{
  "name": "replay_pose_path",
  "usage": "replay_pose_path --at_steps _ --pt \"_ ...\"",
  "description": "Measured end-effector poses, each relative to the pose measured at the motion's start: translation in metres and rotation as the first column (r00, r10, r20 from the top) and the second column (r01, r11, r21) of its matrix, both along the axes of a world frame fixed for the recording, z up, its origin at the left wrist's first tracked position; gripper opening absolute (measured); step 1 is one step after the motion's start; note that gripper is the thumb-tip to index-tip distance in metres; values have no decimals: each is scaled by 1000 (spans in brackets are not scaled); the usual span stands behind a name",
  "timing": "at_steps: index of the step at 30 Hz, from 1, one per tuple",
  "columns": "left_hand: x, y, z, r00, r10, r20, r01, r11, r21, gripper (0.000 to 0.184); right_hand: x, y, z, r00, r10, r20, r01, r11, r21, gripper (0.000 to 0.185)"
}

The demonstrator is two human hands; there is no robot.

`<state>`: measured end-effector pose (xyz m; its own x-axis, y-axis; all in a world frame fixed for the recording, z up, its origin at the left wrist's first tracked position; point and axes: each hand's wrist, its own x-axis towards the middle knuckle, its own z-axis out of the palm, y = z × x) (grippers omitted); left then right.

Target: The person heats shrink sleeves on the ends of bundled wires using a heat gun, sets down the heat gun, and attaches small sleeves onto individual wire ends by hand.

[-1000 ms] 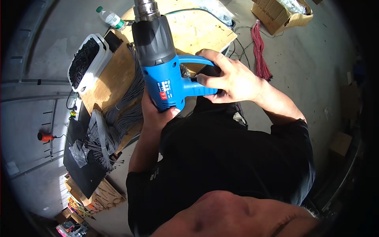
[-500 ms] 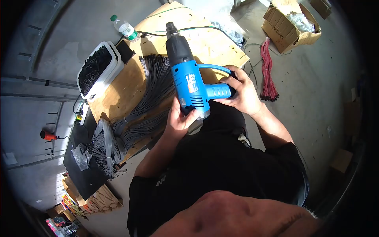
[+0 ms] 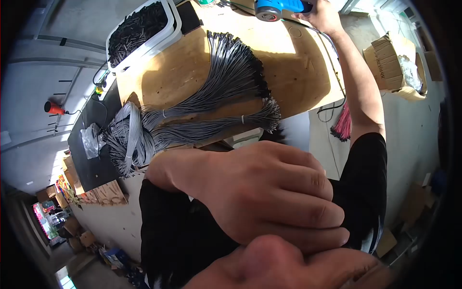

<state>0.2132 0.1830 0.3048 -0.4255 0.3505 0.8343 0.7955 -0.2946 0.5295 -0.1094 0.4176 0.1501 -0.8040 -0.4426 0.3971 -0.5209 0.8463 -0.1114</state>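
My left hand [image 3: 274,192] is raised close to the camera below my face, its back toward the view and its fingers curled together; whatever lies under the palm is hidden. At the top edge, my right hand [image 3: 326,18] grips the handle of the blue heat gun [image 3: 284,6], which is partly out of frame over the far side of the wooden table [image 3: 178,72]. Between the hands, bundles of grey cables [image 3: 221,79] with dark ends lie fanned and tied across the table.
A white tub [image 3: 179,24] of small black pieces stands at the back left, beside a dark flat object [image 3: 189,18]. Left of the cables lies a plastic bag [image 3: 90,140]. On the floor at right are a cardboard box [image 3: 385,67] and red cables [image 3: 342,124].
My left hand has let go of the heat gun and come up toward my face. My right hand has carried the gun away to the top edge. The view has shifted over the table.
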Motion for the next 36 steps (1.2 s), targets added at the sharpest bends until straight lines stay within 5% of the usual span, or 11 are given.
replay_pose_path --at_steps 3,9,12,15,18,21,22,23,24,27,36 --pt "-3 -6 -8 995 53 85 -52 999 -15 21 -26 -49 25 943 -166 288 209 970 -125 46" --pt "-5 -63 -21 938 330 -107 -347 887 -305 24 -55 -83 -13 911 -158 382 255 942 -218 48" --pt "-10 -106 -64 722 688 -73 -568 530 -629 34 -70 -79 -44 920 -185 346 280 926 -251 56" --pt "-14 -160 -125 491 865 -101 -332 79 -940 71 -47 -84 -38 944 -243 224 280 948 -153 62" --pt "-6 -193 -167 448 886 -117 -214 -21 -977 85 17 -81 11 934 -256 247 310 927 -212 52" --pt "-5 -204 -182 516 847 -125 -200 -23 -980 89 54 -56 3 961 -82 263 192 883 -429 47" --pt "-7 -206 -184 511 850 -131 -220 -17 -975 89 58 -40 -26 990 -110 91 136 925 -356 46" --pt "-8 -206 -187 536 832 -142 -215 -28 -976 87 55 -27 -58 994 65 -84 -101 836 -539 36" --pt "-11 -206 -189 561 813 -153 -211 -38 -977 85 91 -25 -53 985 50 166 71 757 -649 26" --pt "-17 -205 -195 609 769 -195 -223 -70 -972 76 179 13 -77 999 6 49 20 850 -527 23" --pt "-36 -217 -218 577 774 -259 -272 -117 -955 48 313 20 -97 960 64 272 140 732 -667 18"
